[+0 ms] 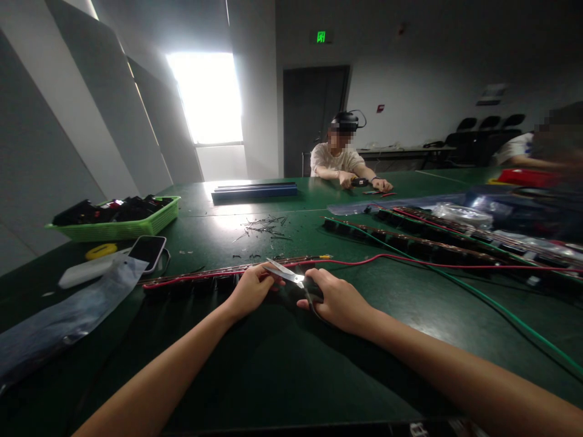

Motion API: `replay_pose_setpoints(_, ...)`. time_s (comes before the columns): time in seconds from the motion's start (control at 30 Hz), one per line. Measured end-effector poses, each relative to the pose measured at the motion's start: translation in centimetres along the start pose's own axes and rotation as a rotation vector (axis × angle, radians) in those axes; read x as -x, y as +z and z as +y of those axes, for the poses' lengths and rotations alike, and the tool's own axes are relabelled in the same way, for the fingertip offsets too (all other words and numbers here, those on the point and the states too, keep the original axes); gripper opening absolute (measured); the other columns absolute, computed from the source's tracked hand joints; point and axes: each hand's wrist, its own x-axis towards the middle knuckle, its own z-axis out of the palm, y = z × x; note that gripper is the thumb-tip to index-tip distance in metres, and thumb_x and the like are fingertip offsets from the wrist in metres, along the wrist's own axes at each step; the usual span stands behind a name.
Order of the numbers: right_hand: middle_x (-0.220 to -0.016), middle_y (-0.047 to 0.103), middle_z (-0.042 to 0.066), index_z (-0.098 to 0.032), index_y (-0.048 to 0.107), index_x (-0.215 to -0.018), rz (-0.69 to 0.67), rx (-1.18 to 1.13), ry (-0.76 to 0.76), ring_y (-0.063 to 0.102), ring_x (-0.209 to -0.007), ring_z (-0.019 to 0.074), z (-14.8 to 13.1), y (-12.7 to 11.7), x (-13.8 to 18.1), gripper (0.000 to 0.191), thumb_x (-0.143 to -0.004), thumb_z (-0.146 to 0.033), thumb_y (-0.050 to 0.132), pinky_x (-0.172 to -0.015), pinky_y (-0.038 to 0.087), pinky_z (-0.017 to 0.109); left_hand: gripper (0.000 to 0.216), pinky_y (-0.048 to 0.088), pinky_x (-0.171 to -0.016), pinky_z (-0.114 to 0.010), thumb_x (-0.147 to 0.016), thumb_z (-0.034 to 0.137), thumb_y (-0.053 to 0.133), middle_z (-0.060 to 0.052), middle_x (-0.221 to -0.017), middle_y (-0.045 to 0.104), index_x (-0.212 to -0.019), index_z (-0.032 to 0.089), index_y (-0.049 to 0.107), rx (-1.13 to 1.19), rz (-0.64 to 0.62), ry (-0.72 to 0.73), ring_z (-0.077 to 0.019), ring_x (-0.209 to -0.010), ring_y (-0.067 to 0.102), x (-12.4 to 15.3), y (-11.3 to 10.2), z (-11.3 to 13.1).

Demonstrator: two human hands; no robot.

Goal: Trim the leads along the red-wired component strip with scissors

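My right hand (334, 296) grips a pair of scissors (286, 272) by the dark handles, the silver blades parted and pointing left. My left hand (249, 289) is closed in a pinch on a red wire (392, 258) right at the blades. That wire runs off to the right across the green table (273, 358). Just beyond both hands lies a long dark strip of components with red wiring (195, 280).
A phone (147, 250), a white bar and a clear plastic bag (68, 312) lie at the left, with a green basket of dark parts (118, 220) behind. Wire offcuts (264, 226) lie mid-table. More wired strips (432, 240) and a green wire (501, 312) fill the right. A person (339, 159) sits opposite.
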Motion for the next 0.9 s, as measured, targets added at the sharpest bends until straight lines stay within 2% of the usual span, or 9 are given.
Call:
replay_pose_setpoints(0.2, -0.108, 0.061, 0.009, -0.02, 0.053, -0.115, 0.011, -0.006, -0.008, 0.062, -0.086, 0.0223, 0.22, 0.08, 0.01, 0.049, -0.078, -0.05, 0.066, -0.071, 0.042, 0.028, 0.017, 0.054, -0.062, -0.026, -0.083, 0.021, 0.051, -0.005, -0.077, 0.068, -0.088, 0.013, 0.066, -0.022, -0.034, -0.022, -0.0157, -0.071, 0.067, 0.03, -0.04, 0.29)
replay_pose_setpoints(0.53, -0.11, 0.062, 0.01, -0.02, 0.054, -0.115, 0.004, -0.014, 0.006, 0.062, -0.088, 0.0236, 0.13, -0.15, 0.05, 0.049, -0.077, -0.048, 0.067, -0.072, 0.042, 0.029, 0.016, 0.049, -0.051, -0.021, -0.082, 0.028, 0.055, -0.001, -0.07, 0.062, -0.084, 0.013, 0.063, -0.009, -0.05, -0.063, -0.0125, -0.058, 0.064, 0.21, -0.03, 0.46)
replay_pose_setpoints(0.7, -0.109, 0.062, 0.01, -0.02, 0.053, -0.116, 0.005, -0.011, 0.001, 0.062, -0.087, 0.0232, -0.08, -0.33, 0.1, 0.048, -0.078, -0.046, 0.066, -0.072, 0.042, 0.029, 0.02, 0.048, -0.047, -0.02, -0.083, 0.032, 0.056, -0.002, -0.074, 0.063, -0.084, 0.013, 0.062, 0.014, -0.002, -0.061, -0.0096, -0.051, 0.061, 0.29, 0.09, 0.37)
replay_pose_setpoints(0.9, -0.109, 0.061, 0.009, -0.021, 0.053, -0.114, -0.002, -0.01, 0.005, 0.062, -0.086, 0.0227, -0.21, -0.51, 0.24, 0.042, -0.079, -0.042, 0.065, -0.071, 0.041, 0.028, 0.021, 0.047, -0.046, -0.019, -0.084, 0.03, 0.053, 0.0, -0.07, 0.062, -0.092, 0.013, 0.063, 0.036, 0.021, -0.063, -0.0092, -0.05, 0.061, 0.36, 0.12, 0.16)
